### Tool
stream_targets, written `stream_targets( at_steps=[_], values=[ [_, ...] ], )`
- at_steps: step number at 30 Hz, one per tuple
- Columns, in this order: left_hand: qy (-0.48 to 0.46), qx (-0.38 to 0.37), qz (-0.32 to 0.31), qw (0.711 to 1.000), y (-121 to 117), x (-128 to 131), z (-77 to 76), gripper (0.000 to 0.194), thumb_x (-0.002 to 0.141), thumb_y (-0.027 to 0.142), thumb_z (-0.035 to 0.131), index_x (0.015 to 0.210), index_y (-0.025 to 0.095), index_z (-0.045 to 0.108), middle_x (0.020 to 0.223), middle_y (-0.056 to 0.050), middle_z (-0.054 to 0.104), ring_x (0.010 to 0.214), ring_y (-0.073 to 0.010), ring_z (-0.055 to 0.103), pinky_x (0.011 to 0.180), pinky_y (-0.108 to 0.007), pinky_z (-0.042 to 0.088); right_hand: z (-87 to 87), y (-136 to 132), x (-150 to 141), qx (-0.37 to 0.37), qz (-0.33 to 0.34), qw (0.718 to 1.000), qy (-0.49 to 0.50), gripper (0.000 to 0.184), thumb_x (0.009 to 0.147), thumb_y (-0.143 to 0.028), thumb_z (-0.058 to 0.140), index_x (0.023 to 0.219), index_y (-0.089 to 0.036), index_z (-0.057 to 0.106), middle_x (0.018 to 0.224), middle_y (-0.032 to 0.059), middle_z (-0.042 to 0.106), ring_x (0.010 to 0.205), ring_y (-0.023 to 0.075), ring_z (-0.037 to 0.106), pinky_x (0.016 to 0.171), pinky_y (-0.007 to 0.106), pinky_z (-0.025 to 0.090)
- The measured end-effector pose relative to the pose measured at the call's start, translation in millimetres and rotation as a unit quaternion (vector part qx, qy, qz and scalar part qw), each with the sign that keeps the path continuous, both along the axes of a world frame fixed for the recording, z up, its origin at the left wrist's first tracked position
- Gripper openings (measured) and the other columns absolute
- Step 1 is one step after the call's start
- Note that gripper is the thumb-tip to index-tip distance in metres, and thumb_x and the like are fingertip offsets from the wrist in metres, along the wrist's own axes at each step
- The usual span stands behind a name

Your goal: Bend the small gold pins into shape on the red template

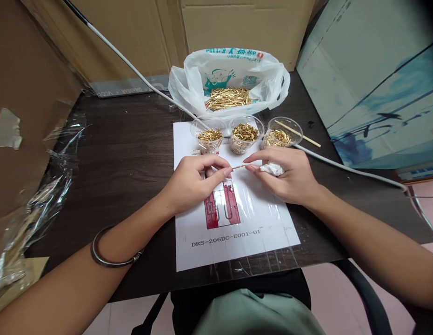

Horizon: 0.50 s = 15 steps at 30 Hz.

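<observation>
Above the white printed sheet (pixel 188 253), my left hand (pixel 195 181) pinches one end of a thin brass pin (pixel 239 166) between thumb and index finger. The pin lies level and points right, to my right hand (pixel 289 172), whose thumb and index fingertips are at its other end. A crumpled white tissue (pixel 272 169) is tucked in the fingers of that hand. Just beyond the hands stand three clear plastic cups: a left cup (pixel 209 145), a middle cup (pixel 241 146) and a right cup (pixel 268 139), all holding small brass parts.
Behind the cups a white plastic bag (pixel 186 88) lies open, with many long brass pins (pixel 232 97) inside. A wooden stick (pixel 309 138) rests across the right cup. A white cable (pixel 132 70) crosses the dark table (pixel 122 144). Cardboard (pixel 244 28) walls the back.
</observation>
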<state>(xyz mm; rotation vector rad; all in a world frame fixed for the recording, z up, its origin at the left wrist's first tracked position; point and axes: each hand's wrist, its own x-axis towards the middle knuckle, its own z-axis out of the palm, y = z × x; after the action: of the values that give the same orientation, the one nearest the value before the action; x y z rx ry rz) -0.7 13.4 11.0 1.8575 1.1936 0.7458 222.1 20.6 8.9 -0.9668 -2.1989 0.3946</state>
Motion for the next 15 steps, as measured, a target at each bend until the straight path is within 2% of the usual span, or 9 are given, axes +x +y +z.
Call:
stream_targets(
  at_steps=[10, 15],
  values=[
    [-0.008, -0.011, -0.009, 1.0, 1.1, -0.4, -2.4, 0.021, 0.086, 0.036, 0.06, 0.088, 0.016, 0.068, 0.076, -0.003, 0.068, 0.058, -0.0087, 0.054, 0.051, -0.019, 0.04, 0.7, -2.9, -2.4, 0.014, 0.04, 0.999, -0.029, 0.013, 0.086, -0.023, 0.059, 0.086, -0.017, 0.07, 0.069, 0.002, 0.065, 0.059, 0.0104, 0.054, 0.056, 0.025, 0.039],
    [0.0, -0.012, -0.087, 0.996, 1.0, -1.8, -0.4, 0.021, 0.089, 0.031, 0.054, 0.089, 0.016, 0.069, 0.074, 0.0, 0.068, 0.055, -0.0069, 0.049, 0.052, -0.019, 0.038, 0.4, -5.0, -2.9, 0.005, 0.045, 0.999, -0.026, 0.013, 0.087, -0.021, 0.057, 0.084, -0.016, 0.069, 0.068, 0.0015, 0.064, 0.059, 0.0101, 0.053, 0.056, 0.024, 0.038]
  ],
)
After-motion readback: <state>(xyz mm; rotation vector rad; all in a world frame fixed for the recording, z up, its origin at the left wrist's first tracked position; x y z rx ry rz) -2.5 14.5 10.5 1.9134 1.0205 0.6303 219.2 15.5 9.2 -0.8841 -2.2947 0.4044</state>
